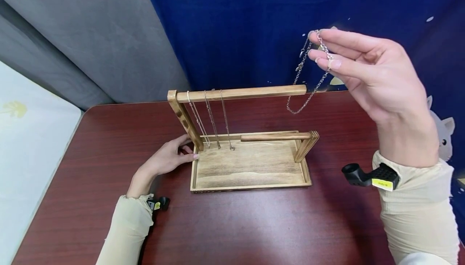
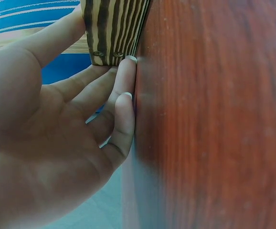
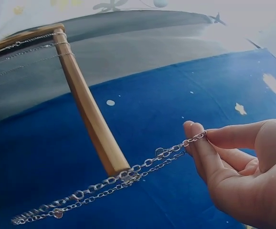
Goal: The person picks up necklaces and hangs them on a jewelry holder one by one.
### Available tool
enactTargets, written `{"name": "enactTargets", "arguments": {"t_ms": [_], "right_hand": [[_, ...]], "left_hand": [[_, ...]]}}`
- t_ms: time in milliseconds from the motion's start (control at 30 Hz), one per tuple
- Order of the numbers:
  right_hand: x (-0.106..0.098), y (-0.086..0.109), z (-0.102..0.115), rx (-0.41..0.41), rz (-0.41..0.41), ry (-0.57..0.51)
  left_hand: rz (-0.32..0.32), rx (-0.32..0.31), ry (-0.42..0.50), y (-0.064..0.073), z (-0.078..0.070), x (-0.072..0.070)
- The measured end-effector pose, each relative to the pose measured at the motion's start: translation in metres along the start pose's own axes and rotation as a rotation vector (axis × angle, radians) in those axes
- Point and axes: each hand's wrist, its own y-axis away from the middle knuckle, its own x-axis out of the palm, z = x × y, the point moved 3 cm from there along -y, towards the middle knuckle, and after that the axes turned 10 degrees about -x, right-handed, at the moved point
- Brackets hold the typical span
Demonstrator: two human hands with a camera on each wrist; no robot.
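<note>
My right hand (image 1: 385,71) is raised at the right and pinches a silver chain necklace (image 1: 321,81) between thumb and fingers. The necklace hangs as a long loop with small charms, overlapping the free end of the upper bar (image 1: 254,92). In the right wrist view, its links cross that bar end. Low on the left, my left hand (image 1: 168,156) holds the left end of the wooden jewelry stand (image 1: 250,186), thumb on the near side and fingers at the post (image 1: 185,119). Several fingertips in the left wrist view lie against its striped end (image 2: 114,33).
Three thin necklaces (image 1: 224,111) hang from the left part of the upper bar. A shorter, lower bar (image 1: 276,136) juts inward from the tray's right side. The stand sits on a dark red wooden table (image 1: 236,224), with blue (image 1: 247,26) and grey (image 1: 109,34) cloth behind.
</note>
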Motion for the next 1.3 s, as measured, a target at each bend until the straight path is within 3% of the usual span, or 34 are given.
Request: {"name": "enactTargets", "arguments": {"t_ms": [133,333,900,1300], "right_hand": [[0.006,-0.001,-0.008,0.064,0.006,-0.049],[0.016,0.0,-0.018,0.125,0.045,0.028],[0.036,0.001,-0.033,0.176,0.152,0.149],[0.047,0.002,-0.045,0.206,0.204,0.115]], "left_hand": [[-0.008,0.003,-0.005,0.001,0.0,-0.001],[-0.015,-0.003,-0.015,0.002,0.001,0.0],[-0.01,0.013,-0.001,0.004,-0.002,-0.001],[-0.018,0.0,-0.013,0.002,-0.001,-0.001]]}}
